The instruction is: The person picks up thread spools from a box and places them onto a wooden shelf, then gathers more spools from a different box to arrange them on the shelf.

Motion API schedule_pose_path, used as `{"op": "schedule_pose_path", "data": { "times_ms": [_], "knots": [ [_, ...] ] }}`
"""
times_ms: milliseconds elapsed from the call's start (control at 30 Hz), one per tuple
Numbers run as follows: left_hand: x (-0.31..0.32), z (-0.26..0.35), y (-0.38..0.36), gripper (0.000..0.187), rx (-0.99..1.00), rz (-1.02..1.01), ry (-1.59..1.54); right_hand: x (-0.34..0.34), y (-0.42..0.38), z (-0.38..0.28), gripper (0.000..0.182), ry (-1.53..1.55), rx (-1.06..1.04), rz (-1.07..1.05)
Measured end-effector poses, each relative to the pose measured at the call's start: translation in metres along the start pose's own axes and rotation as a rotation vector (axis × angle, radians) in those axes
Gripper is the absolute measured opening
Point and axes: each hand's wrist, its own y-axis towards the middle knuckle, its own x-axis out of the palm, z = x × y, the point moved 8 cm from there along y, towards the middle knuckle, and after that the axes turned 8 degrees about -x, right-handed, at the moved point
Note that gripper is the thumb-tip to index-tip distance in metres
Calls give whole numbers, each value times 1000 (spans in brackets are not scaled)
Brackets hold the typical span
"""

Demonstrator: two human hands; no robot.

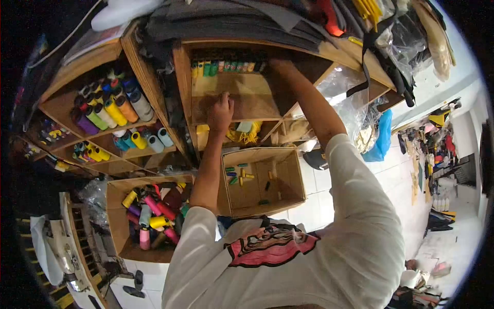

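A row of small thread spools (226, 66), in yellow, green, white and darker colours, stands along the back of a wooden shelf compartment (236, 86). My right hand (279, 66) reaches in at the right end of that row, close to the dark spools; its fingers are lost in shadow. Over the front of the same compartment, at its left side, is my left hand (221, 112) with the fingers curled in. What it holds, if anything, is hidden. Below the shelf, a cardboard box (293, 175) has several small spools (244, 175) scattered on its bottom.
A second cardboard box (117, 216) at lower left is full of large thread cones (154, 211). More cones (116, 110) fill the shelves on the left. Dark folded fabric (221, 23) lies on top of the shelving. A blue plastic bag (381, 136) hangs at right above white floor tiles (316, 206).
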Motion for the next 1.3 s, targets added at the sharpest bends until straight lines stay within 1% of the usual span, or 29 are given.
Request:
{"op": "schedule_pose_path", "data": {
  "times_ms": [33, 67, 133, 167, 200, 233, 333, 433, 533, 600, 667, 733, 933, 1033, 1133, 1233, 1300],
  "knots": [
    [24, -10, -1, 36, -35, 56, -43, 0, 2, 0, 24, -19, -10, -5],
    [39, -14, 0, 37, 7, 147, -44, 0, 3, 0, 24, -37, -16, -9],
    [33, -14, -1, 38, 95, 325, -33, 1, 4, 2, 24, -69, -22, -16],
    [47, -20, -1, 38, 37, 191, -14, 2, 6, 2, 25, -82, -27, -18],
    [26, -11, 1, 38, -19, 59, 5, 2, 7, 1, 25, -92, -32, -17],
    [19, -8, 0, 38, -72, -75, 23, 2, 7, 2, 25, -102, -35, -19],
    [25, -12, -1, 38, 19, 251, -6, 3, 13, 0, 25, -126, -46, -18],
    [36, -16, -3, 40, -17, 128, 27, 4, 17, -4, 26, -140, -55, -10],
    [26, -10, -5, 42, -57, 57, 120, 3, 20, -6, 26, -153, -63, -3],
    [6, -5, -2, 43, 54, 319, -44, 2, 21, -8, 27, -154, -70, 6],
    [-1, -3, -2, 42, 57, 306, -60, 3, 22, -10, 27, -159, -73, 10],
    [-2, -1, -4, 39, -48, 22, 69, 3, 22, -11, 27, -162, -80, 21],
    [13, -7, -3, 36, -78, 147, 55, 2, 20, -13, 29, -173, -92, 42],
    [1, -3, -7, 37, -20, 293, 46, 2, 19, -14, 29, -180, -99, 55],
    [-3, -1, -4, 34, -34, 221, 13, 1, 19, -14, 30, -190, -107, 69],
    [13, -7, -1, 35, -151, -70, 40, 0, 20, -17, 30, -195, -119, 83],
    [5, -4, -2, 35, -94, 30, 86, -2, 20, -20, 31, -199, -126, 95]
  ]
}}
